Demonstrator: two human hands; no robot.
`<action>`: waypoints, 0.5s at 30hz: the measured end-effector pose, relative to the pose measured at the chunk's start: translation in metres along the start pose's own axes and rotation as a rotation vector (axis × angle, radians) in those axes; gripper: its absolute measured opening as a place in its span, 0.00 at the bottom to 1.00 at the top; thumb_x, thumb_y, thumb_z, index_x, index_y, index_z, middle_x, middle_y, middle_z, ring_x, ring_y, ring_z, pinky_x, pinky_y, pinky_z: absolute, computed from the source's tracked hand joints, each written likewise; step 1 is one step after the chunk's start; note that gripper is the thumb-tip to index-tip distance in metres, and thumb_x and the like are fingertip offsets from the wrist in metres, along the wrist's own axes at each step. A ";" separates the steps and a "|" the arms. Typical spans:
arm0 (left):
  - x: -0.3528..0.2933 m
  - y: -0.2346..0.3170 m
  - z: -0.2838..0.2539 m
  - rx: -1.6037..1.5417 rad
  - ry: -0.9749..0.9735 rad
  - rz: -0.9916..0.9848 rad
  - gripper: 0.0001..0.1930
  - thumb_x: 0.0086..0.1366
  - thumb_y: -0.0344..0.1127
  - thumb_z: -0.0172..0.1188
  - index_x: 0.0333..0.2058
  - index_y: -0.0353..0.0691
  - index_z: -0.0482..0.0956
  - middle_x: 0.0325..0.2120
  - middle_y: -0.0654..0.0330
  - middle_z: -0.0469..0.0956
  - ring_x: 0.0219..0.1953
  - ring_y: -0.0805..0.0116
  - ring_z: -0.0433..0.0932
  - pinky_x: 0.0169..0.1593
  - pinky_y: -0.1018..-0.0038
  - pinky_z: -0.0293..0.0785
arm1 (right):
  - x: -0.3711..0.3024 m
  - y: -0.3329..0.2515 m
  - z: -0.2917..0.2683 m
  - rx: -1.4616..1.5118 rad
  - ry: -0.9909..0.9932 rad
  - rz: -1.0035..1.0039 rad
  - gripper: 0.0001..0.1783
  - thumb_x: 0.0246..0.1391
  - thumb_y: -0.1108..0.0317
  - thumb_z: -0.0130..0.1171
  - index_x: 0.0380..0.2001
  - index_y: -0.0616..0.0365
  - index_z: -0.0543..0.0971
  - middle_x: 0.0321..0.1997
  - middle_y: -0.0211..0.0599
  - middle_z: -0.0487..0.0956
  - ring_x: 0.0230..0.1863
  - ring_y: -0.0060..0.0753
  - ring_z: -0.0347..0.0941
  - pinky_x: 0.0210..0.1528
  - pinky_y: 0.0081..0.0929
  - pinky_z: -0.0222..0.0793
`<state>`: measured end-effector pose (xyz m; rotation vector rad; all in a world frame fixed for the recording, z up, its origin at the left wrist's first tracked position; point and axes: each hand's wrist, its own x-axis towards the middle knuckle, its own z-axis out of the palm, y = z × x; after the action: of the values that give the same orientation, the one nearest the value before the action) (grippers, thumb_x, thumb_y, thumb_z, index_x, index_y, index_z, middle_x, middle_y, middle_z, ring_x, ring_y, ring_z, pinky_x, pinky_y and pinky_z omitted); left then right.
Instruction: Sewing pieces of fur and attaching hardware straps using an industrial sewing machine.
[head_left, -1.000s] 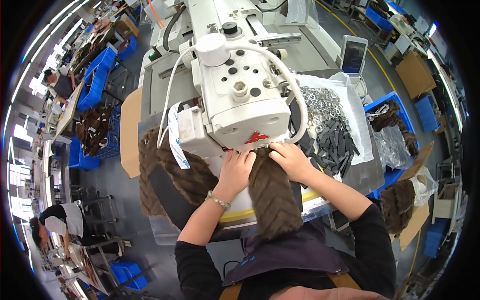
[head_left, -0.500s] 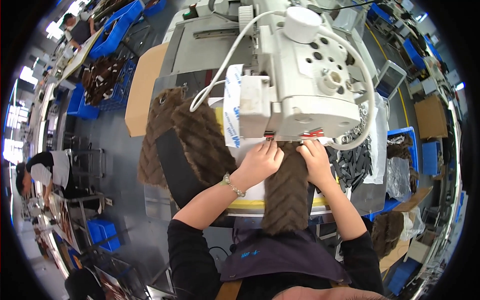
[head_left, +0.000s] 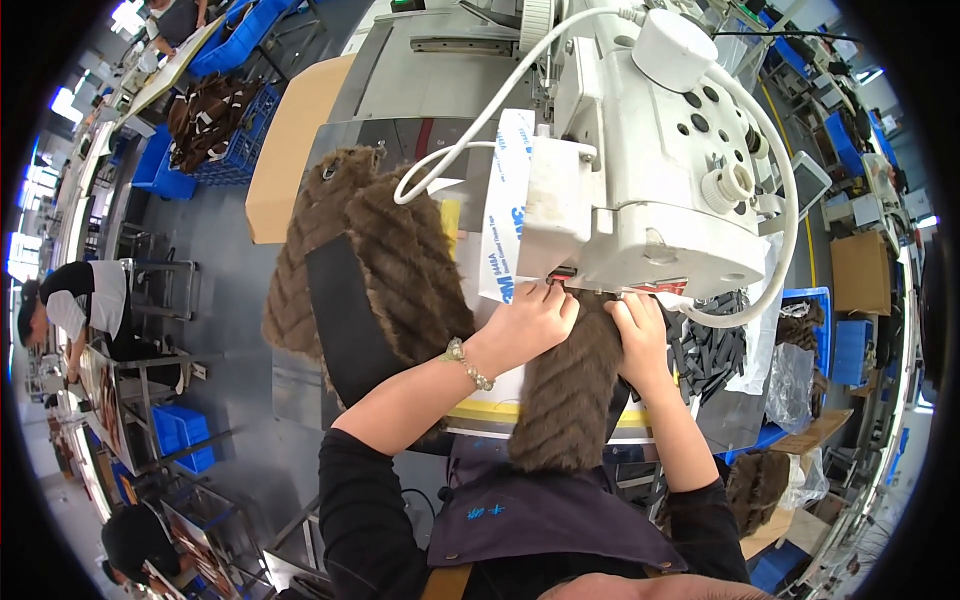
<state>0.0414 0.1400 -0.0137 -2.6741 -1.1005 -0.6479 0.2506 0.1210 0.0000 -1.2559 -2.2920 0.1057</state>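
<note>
1. Strip [head_left: 568, 400] (brown fur) runs lengthwise on the counter [head_left: 297, 395], its far end at the underside of the white machine [head_left: 665, 215], its near end reaching the counter's front edge, by the apron [head_left: 540, 505].
2. Left hand [head_left: 530, 325]: fingers bent, tips at the strip's left edge close to the machine. Grip looks partly closed; thumb and underside are hidden, so I cannot tell whether it pinches or only presses.
3. Right hand [head_left: 640, 335]: fingers loosely bent at the strip's right edge, opposite the left. Degree of closure likewise cannot be told (contact seems light, a judgement).
4. Done: strip is placed at the machine, a hand on either side. Whether anything is fastened at its far end cannot be told (the machine hides that spot).
5. Left, judged from the layout: this strip seems mid-process, since it lies at the machine with both hands on it.
6. Fur pile [head_left: 410, 260] lies on the left of the counter, a dark band [head_left: 352, 310] across it and a small ring [head_left: 329, 172] at its far end. Finished or waiting? Cannot tell.
7. Black tabs [head_left: 715, 345] lie loose on the right, many apparently unused (exact count unclear, partly covered by the machine).
</note>
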 end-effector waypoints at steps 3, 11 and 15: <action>-0.001 0.000 -0.003 -0.009 0.003 0.018 0.06 0.48 0.29 0.58 0.28 0.40 0.74 0.25 0.63 0.75 0.27 0.71 0.77 0.35 0.77 0.75 | -0.004 0.001 0.000 -0.029 -0.004 -0.018 0.17 0.37 0.68 0.59 0.36 0.60 0.75 0.41 0.40 0.75 0.41 0.45 0.72 0.39 0.36 0.68; 0.001 -0.002 -0.004 -0.036 0.005 0.049 0.05 0.46 0.28 0.57 0.24 0.42 0.71 0.22 0.64 0.72 0.26 0.71 0.76 0.32 0.76 0.73 | -0.004 0.013 0.007 -0.118 0.010 -0.125 0.16 0.41 0.71 0.55 0.38 0.58 0.75 0.46 0.39 0.77 0.40 0.42 0.76 0.33 0.32 0.73; 0.003 -0.003 -0.006 -0.045 0.017 0.051 0.06 0.46 0.28 0.57 0.25 0.41 0.71 0.23 0.64 0.73 0.26 0.71 0.76 0.32 0.75 0.73 | 0.000 0.009 0.002 -0.061 -0.011 -0.048 0.15 0.42 0.72 0.56 0.38 0.58 0.75 0.43 0.38 0.76 0.39 0.42 0.76 0.35 0.33 0.73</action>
<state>0.0394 0.1421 -0.0065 -2.7198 -1.0221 -0.6936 0.2564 0.1262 -0.0045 -1.2317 -2.3491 0.0255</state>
